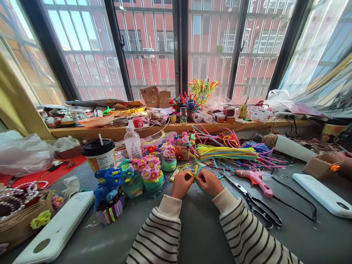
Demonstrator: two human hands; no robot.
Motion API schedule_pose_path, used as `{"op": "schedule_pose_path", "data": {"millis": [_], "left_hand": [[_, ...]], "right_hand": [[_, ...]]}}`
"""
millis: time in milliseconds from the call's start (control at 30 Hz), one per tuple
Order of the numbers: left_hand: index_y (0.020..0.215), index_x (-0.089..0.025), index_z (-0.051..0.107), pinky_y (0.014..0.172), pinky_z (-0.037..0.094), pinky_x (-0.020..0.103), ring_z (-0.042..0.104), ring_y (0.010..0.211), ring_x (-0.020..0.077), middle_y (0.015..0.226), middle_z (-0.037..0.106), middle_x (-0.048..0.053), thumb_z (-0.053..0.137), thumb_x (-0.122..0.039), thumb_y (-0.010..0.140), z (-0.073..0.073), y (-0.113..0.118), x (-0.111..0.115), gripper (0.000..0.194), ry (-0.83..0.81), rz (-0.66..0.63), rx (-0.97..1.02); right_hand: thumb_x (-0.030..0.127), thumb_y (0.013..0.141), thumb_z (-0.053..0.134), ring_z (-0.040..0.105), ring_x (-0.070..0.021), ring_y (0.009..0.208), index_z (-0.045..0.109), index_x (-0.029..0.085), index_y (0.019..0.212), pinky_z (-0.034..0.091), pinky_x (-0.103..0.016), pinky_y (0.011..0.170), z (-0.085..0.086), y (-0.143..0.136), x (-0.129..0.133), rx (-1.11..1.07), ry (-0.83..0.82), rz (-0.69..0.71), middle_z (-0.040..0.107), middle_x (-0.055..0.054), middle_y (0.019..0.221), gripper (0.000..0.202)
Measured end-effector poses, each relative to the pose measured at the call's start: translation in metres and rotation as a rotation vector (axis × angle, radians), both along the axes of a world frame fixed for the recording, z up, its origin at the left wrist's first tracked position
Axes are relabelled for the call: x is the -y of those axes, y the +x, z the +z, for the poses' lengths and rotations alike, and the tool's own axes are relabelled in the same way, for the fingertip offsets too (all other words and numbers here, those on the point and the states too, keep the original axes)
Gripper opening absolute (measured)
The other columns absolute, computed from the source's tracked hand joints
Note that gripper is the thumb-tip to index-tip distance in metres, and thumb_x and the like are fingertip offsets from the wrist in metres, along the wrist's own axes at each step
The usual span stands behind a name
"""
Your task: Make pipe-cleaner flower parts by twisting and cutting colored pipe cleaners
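Note:
Close together over the grey table, my left hand [182, 184] and my right hand [210, 182] both pinch short pipe cleaners [198, 170], one yellow and one green, which cross between the fingertips. The lower ends are mostly hidden by my fingers. Just beyond them lies a bundle of yellow and green pipe cleaners [228, 153]. To the right of my right hand rest black-handled scissors [251, 201] and a pink glue gun [255, 180]. Left of my left hand stand pots of pink pipe-cleaner flowers [150, 170] and blue ones [108, 190].
A lidded drink cup [99, 154] and a clear bottle [132, 143] stand at the back left. White flat devices lie at left [59, 223] and right [323, 194]. The glue gun's black cord loops across the right side. Another person's hand [345, 165] is beside a brown box [319, 165].

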State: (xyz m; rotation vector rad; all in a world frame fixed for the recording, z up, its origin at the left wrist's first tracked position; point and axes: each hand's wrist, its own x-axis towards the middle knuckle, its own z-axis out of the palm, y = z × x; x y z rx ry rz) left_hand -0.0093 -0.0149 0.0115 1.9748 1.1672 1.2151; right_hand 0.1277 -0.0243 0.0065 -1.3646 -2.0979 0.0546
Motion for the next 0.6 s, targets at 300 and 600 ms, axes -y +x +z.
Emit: {"op": "schedule_pose_path", "data": {"millis": [300,600], "left_hand": [[0.062,-0.015,0.056,0.054,0.04,0.023,0.054,0.055,0.0144,0.057,0.058,0.003,0.052,-0.031,0.062,0.0,0.001,0.0,0.016,-0.106,-0.021,0.131],[0.064,-0.015,0.056,0.055,0.041,0.022,0.053,0.058,0.0137,0.062,0.057,0.004,0.054,-0.027,0.061,0.001,0.002,-0.001,0.013,-0.13,-0.074,0.221]], "right_hand": [[0.02,0.073,0.037,0.048,-0.0111,0.055,0.05,0.017,0.069,0.026,-0.02,0.044,0.012,0.0,0.01,0.261,0.171,0.005,0.053,-0.004,0.07,0.013],[0.02,0.065,0.037,0.036,-0.008,0.043,0.038,0.017,0.042,0.021,-0.02,0.041,0.005,-0.007,0.001,-0.328,-0.227,0.039,0.039,0.003,0.042,0.023]]}}
